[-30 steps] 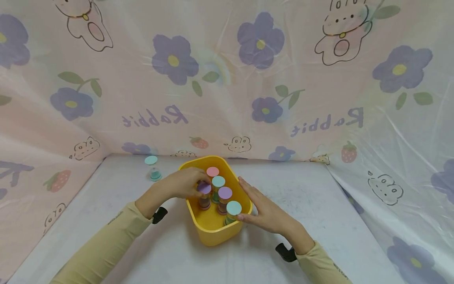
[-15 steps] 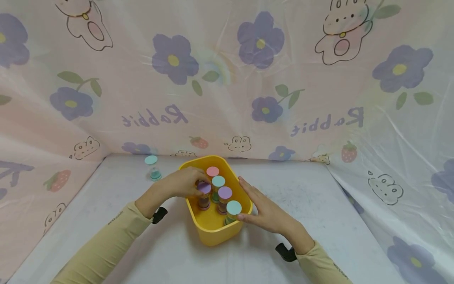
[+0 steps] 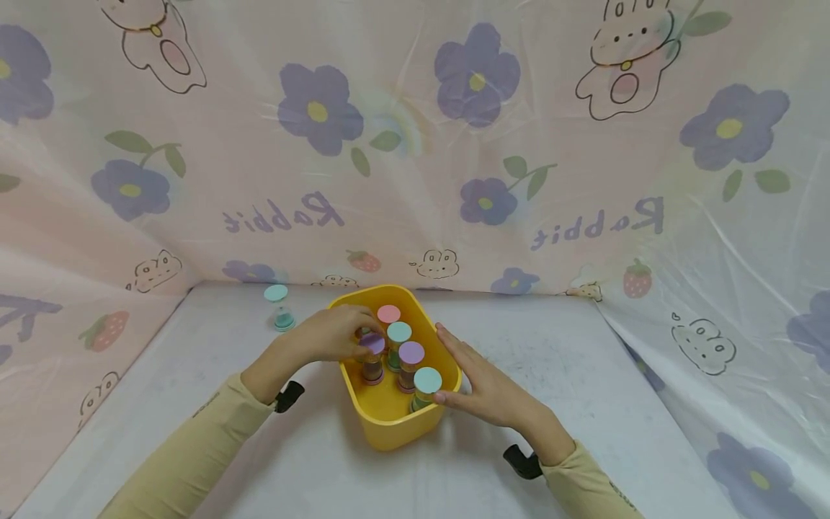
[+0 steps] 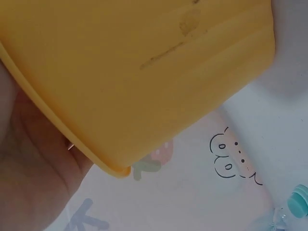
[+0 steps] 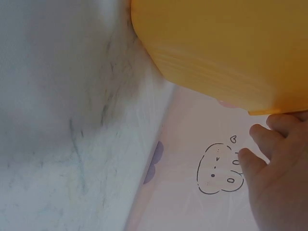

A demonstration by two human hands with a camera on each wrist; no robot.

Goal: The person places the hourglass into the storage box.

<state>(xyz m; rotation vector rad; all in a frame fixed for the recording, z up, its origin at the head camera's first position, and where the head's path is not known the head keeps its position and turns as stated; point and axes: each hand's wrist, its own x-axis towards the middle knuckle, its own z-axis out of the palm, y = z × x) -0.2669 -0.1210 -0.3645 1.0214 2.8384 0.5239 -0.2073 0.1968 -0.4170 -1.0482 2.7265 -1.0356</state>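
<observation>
A yellow bin (image 3: 398, 435) holds several sand timers standing upright. My left hand (image 3: 333, 333) reaches over its left rim, thumb and fingers pinching the top of a purple-capped sand timer (image 3: 372, 367) inside. Close by stand a pink-capped timer (image 3: 389, 314), a teal-capped one (image 3: 398, 332) and a second purple-capped one (image 3: 411, 354). My right hand (image 3: 489, 389) rests along the right rim with fingers extended, its thumb beside the front teal-capped timer (image 3: 427, 380). Both wrist views show the bin's outer wall (image 4: 144, 86) (image 5: 216, 48); the timers inside are hidden there.
Left of the bin, a teal sand timer (image 3: 283, 317) stands alone on the white table (image 3: 519, 339). Patterned sheeting (image 3: 402, 187) with flowers and rabbits encloses the back and sides.
My left wrist has shifted slightly left, and the pinched purple-capped timer has moved a touch with it. The right hand and the bin have stayed put.
</observation>
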